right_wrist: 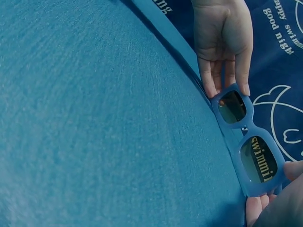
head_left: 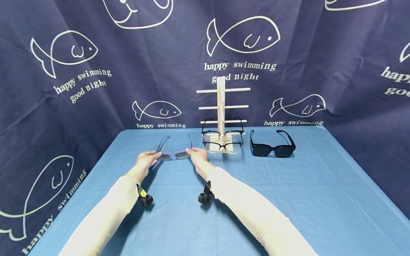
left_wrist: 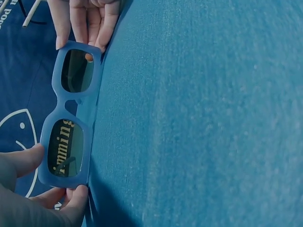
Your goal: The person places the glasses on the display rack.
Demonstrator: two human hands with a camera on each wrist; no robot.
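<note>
Left hand (head_left: 146, 163): left of centre, thumb and fingers pinching the left end of the blue-framed sunglasses (head_left: 173, 155), the gap narrowed to the frame's depth. The sunglasses sit between the hands over the far left part of the blue table (head_left: 307, 199); we cannot tell whether they touch it. The head view gives us their temples spread toward the far side; only the wrist views let us read curtain (head_left: 166, 71) lettering through a lens and see thumb and fingertips on opposite edges.

Right hand (head_left: 199, 159): a matching close pinch on the frame's right end.

Wooden stand (head_left: 221, 96): far centre, just right of the right hand, with pale crossbars. It bears two clear-lensed glasses, the upper pair (head_left: 234, 131) and the lower pair (head_left: 222, 145), both dark-rimmed.

Black sunglasses (head_left: 273, 148): far right on the table, temples spread toward the far side; we find these in the head view alone.
</note>
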